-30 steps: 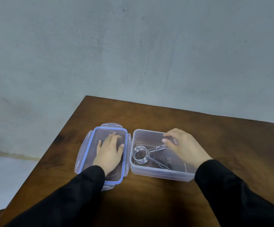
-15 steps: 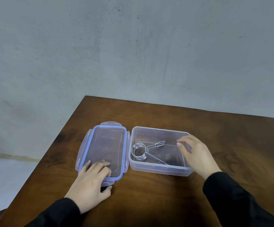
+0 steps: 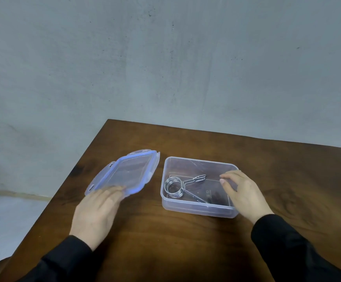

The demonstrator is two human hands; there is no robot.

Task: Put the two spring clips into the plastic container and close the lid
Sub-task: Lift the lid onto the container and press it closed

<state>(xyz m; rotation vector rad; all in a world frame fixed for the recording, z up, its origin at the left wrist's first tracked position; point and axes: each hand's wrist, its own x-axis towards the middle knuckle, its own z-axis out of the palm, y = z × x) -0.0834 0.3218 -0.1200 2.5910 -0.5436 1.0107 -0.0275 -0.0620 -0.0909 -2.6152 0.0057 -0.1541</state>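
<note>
Fingers [image 3: 112, 190] of the left hand [image 3: 96, 212] close on the near end of the lid [image 3: 128, 171], while the right hand's fingers [image 3: 229, 177] lie loosely spread against the plastic container [image 3: 196, 208].

Left hand holds the clear, blue-rimmed lid by its near edge, tilted and blurred, to the left of the container and apart from it; whether its far end touches the desk [image 3: 185, 251] I cannot tell. Right hand [image 3: 244, 192] grips nothing, its curled fingers resting at the container's right end, over the rim. Open-topped, the container stands on the brown desk, and the spring clips [image 3: 177, 187] lie inside on its floor toward the left end, a metal coil with wire handles running right; two separate clips cannot be told apart. Both arms wear dark sleeves [image 3: 287, 247].
</note>
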